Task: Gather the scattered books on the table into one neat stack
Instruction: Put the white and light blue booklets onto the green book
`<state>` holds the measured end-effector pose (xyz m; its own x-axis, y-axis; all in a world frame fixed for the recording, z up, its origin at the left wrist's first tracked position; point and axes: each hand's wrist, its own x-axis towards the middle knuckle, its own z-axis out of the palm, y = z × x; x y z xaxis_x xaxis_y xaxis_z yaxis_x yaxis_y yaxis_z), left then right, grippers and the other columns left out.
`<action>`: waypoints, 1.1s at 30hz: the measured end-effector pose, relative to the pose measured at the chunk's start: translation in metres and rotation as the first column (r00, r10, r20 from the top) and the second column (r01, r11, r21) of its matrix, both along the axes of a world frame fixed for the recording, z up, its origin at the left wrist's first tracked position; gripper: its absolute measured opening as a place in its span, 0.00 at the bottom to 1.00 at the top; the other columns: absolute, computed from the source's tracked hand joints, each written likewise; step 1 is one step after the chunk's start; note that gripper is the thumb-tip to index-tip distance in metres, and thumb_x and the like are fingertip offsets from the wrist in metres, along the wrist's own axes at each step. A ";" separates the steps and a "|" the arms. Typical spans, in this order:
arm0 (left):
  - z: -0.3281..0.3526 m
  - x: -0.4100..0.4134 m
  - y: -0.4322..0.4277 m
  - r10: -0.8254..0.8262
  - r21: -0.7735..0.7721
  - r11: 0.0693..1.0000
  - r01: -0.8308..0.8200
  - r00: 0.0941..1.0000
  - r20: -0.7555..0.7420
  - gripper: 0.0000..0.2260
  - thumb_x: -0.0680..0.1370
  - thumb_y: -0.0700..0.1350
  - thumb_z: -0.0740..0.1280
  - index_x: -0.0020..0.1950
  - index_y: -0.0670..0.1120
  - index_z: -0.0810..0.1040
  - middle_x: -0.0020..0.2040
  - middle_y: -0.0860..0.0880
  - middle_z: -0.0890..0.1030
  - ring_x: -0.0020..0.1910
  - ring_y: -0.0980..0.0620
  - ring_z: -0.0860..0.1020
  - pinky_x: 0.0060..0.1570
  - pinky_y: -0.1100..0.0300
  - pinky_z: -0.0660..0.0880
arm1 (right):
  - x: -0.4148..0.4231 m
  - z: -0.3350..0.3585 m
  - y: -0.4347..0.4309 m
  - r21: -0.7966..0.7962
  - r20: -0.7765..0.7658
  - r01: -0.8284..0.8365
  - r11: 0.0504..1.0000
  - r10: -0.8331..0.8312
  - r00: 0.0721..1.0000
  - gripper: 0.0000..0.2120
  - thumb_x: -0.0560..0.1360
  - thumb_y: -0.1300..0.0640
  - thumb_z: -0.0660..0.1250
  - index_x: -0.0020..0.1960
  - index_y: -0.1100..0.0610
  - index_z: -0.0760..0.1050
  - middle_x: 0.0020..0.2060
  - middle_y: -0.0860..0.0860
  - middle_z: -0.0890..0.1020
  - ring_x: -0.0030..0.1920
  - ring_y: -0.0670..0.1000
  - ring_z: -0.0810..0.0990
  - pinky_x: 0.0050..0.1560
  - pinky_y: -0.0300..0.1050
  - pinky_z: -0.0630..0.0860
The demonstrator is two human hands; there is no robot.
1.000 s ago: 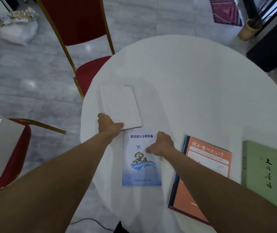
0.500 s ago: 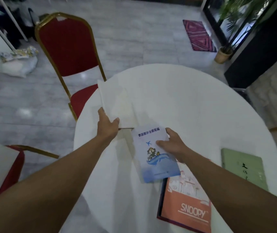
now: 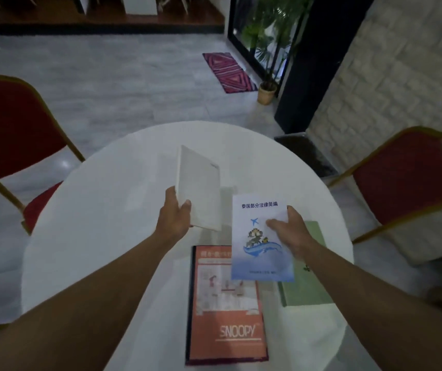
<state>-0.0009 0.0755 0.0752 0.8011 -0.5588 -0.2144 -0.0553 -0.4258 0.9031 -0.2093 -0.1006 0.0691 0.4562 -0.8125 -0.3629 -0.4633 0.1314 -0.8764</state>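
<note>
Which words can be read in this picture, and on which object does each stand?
"SNOOPY": lower cover of the orange book.
"泰国部分法律简编": top of the blue booklet in the right hand.
Blurred, unreadable: top title of the orange book, bottom line of the blue booklet, marks on the green book, corner mark on the white book.

A round white table (image 3: pixel 102 236) stands on a grey tiled floor (image 3: pixel 134 84) in dim light. Gold-framed red seats flank the table: left chair (image 3: pixel 8 129), right chair (image 3: pixel 407 183). Beyond the table are a pink rug (image 3: pixel 228 72), a potted plant (image 3: pixel 266 93), a black pillar (image 3: pixel 319 62) and a pale brick wall (image 3: pixel 402 76).
</note>
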 end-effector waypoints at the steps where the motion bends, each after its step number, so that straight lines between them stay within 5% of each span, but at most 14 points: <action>1: -0.003 -0.012 -0.012 -0.034 0.001 0.999 0.034 0.999 -0.010 0.17 0.83 0.44 0.58 0.71 0.47 0.60 0.59 0.45 0.75 0.51 0.45 0.78 0.42 0.49 0.83 | -0.014 0.000 -0.011 -0.006 -0.012 0.051 0.999 -0.051 0.999 0.14 0.75 0.66 0.69 0.60 0.60 0.74 0.49 0.55 0.82 0.45 0.52 0.82 0.44 0.45 0.78; 6: -0.020 -0.068 -0.067 -0.150 0.031 0.988 0.151 0.988 -0.037 0.15 0.82 0.45 0.57 0.68 0.45 0.62 0.57 0.45 0.75 0.49 0.46 0.77 0.38 0.57 0.79 | -0.079 -0.001 -0.054 -0.032 -0.026 0.216 0.976 -0.217 0.976 0.15 0.73 0.66 0.71 0.56 0.57 0.71 0.45 0.51 0.80 0.41 0.47 0.79 0.41 0.43 0.75; 11: -0.041 -0.121 -0.110 -0.191 0.016 0.980 0.201 0.953 -0.236 0.15 0.82 0.43 0.58 0.68 0.44 0.63 0.60 0.42 0.75 0.56 0.43 0.77 0.57 0.45 0.78 | -0.136 -0.010 -0.090 0.011 -0.022 0.319 0.948 -0.319 0.948 0.17 0.73 0.65 0.71 0.61 0.59 0.74 0.54 0.57 0.83 0.50 0.56 0.83 0.53 0.53 0.81; 17: -0.068 -0.164 -0.130 -0.246 0.129 0.934 0.333 0.862 -0.443 0.14 0.80 0.41 0.59 0.64 0.45 0.60 0.54 0.44 0.73 0.47 0.49 0.75 0.41 0.56 0.75 | -0.179 -0.021 -0.118 0.056 -0.037 0.381 0.923 -0.380 0.924 0.19 0.72 0.64 0.69 0.63 0.60 0.74 0.54 0.58 0.84 0.52 0.59 0.84 0.55 0.58 0.82; 20: -0.089 -0.195 -0.140 -0.238 0.238 0.898 0.370 0.864 -0.443 0.15 0.80 0.41 0.58 0.65 0.42 0.58 0.53 0.43 0.71 0.47 0.45 0.75 0.38 0.55 0.74 | -0.197 -0.032 -0.128 0.062 -0.062 0.387 0.920 -0.384 0.921 0.19 0.73 0.65 0.69 0.63 0.60 0.74 0.54 0.57 0.84 0.52 0.59 0.84 0.51 0.53 0.82; 22: -0.097 -0.211 -0.142 -0.298 0.324 0.837 0.440 0.864 -0.405 0.19 0.81 0.41 0.57 0.71 0.38 0.59 0.57 0.42 0.73 0.53 0.43 0.76 0.47 0.54 0.70 | -0.205 -0.040 -0.130 0.088 -0.069 0.387 0.918 -0.382 0.922 0.19 0.73 0.64 0.70 0.63 0.59 0.73 0.54 0.57 0.84 0.51 0.57 0.84 0.45 0.48 0.81; 24: -0.099 -0.217 -0.139 -0.429 0.369 0.769 0.522 0.849 -0.309 0.15 0.82 0.39 0.56 0.67 0.37 0.70 0.59 0.35 0.77 0.56 0.44 0.80 0.54 0.53 0.69 | -0.209 -0.049 -0.132 0.089 -0.084 0.379 0.921 -0.372 0.924 0.19 0.72 0.64 0.70 0.62 0.57 0.72 0.54 0.56 0.83 0.49 0.55 0.84 0.44 0.46 0.80; 26: -0.095 -0.220 -0.137 -0.691 0.537 0.562 0.629 0.714 -0.114 0.13 0.79 0.40 0.60 0.58 0.38 0.79 0.50 0.28 0.80 0.48 0.41 0.84 0.53 0.54 0.74 | -0.208 -0.058 -0.134 0.082 -0.108 0.368 0.926 -0.359 0.927 0.19 0.71 0.63 0.71 0.60 0.56 0.71 0.54 0.56 0.83 0.50 0.56 0.84 0.48 0.49 0.81; 29: -0.108 -0.226 -0.139 -0.605 0.689 0.393 0.609 0.735 -0.305 0.18 0.84 0.40 0.51 0.72 0.35 0.64 0.64 0.24 0.70 0.59 0.32 0.78 0.63 0.46 0.69 | -0.202 -0.068 -0.135 0.080 -0.134 0.337 0.938 -0.325 0.936 0.22 0.70 0.62 0.73 0.61 0.55 0.70 0.55 0.55 0.81 0.51 0.55 0.83 0.50 0.51 0.82; 33: -0.114 -0.227 -0.136 -0.732 0.705 0.328 0.629 0.641 -0.230 0.28 0.83 0.54 0.52 0.75 0.35 0.56 0.70 0.33 0.70 0.66 0.35 0.73 0.64 0.46 0.70 | -0.190 -0.080 -0.133 0.107 -0.123 0.254 0.961 -0.241 0.963 0.23 0.70 0.61 0.74 0.60 0.49 0.69 0.48 0.50 0.82 0.42 0.46 0.81 0.37 0.40 0.77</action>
